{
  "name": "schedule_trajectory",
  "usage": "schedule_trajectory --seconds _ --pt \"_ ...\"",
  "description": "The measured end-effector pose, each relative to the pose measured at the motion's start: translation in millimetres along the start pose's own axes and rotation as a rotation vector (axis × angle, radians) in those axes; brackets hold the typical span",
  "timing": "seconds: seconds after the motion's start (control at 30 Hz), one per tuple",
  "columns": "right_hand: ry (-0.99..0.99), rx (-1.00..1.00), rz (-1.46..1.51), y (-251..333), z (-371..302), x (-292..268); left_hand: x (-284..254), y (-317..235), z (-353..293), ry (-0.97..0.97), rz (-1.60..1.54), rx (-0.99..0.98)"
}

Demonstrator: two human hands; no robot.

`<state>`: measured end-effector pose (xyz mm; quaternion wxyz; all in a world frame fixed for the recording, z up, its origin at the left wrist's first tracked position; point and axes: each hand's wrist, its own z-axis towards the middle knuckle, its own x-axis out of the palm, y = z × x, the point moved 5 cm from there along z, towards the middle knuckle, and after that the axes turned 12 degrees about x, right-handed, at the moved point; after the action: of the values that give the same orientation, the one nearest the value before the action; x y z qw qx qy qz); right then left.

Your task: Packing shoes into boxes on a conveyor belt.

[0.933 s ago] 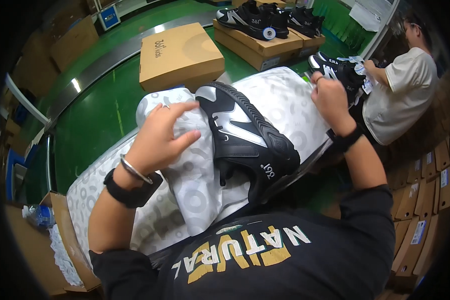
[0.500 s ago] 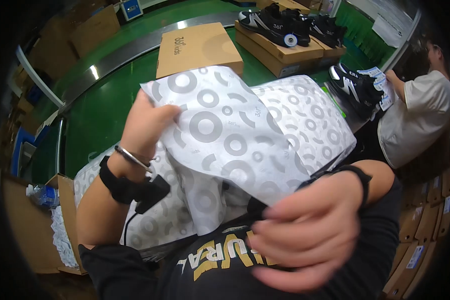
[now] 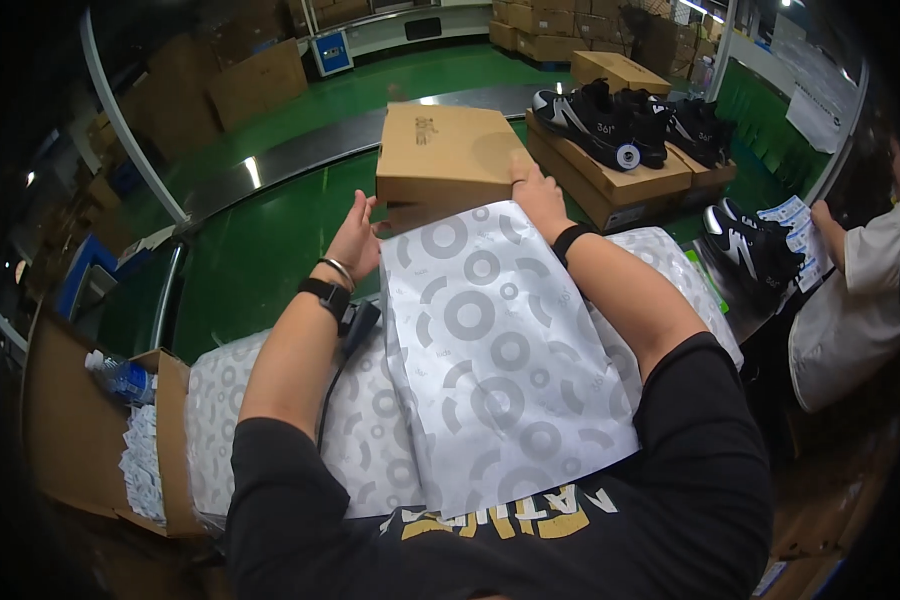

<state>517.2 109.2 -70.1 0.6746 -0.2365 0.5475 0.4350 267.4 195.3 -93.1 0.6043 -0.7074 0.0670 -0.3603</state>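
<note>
A brown cardboard shoebox (image 3: pixel 445 150) is at the far middle, beyond my arms. My right hand (image 3: pixel 540 195) grips its near right corner, thumb on top. By the box's near left corner is my left hand (image 3: pixel 355 238), its fingers stretched and apart; whether it touches the cardboard I cannot tell. Under the box's near edge shows more brown cardboard, partly hidden. A white wrapping sheet (image 3: pixel 490 340) with grey rings lies between my forearms, reaching from the box to my chest. Neither hand holds it visibly.
Stacks of similar printed paper (image 3: pixel 230 400) lie left and right under my arms. Black sneakers (image 3: pixel 595 120) stand on shoeboxes at the back right; another pair (image 3: pixel 750 245) is nearer a person at right. A carton (image 3: pixel 175 440) with small white packets and a bottle (image 3: pixel 120 375) stands left.
Both hands have moved away from me to the shoebox. My left hand has let go of the wrapping sheet, which now lies toward my chest. The view has tilted up.
</note>
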Motion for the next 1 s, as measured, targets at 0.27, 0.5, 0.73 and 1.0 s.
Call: schedule_trajectory --seconds 0.27,0.5,0.73,1.0 --pt "0.569 0.507 1.583 -36.8 -45.9 -25.8 -13.7 -20.1 -73.4 0.015 1.074 -0.242" --pt "1.241 0.229 0.906 -105.3 -171.9 -72.6 72.0 5.3 -207.6 0.034 0.524 -0.049" --pt "1.268 0.045 1.167 -52.7 -245.2 -104.9 103.0 0.2 -240.6 0.009 0.257 0.108" --pt "1.277 0.112 1.450 14.5 -98.7 -143.6 97.0 -118.5 -104.9 0.148 -0.053 -0.119"
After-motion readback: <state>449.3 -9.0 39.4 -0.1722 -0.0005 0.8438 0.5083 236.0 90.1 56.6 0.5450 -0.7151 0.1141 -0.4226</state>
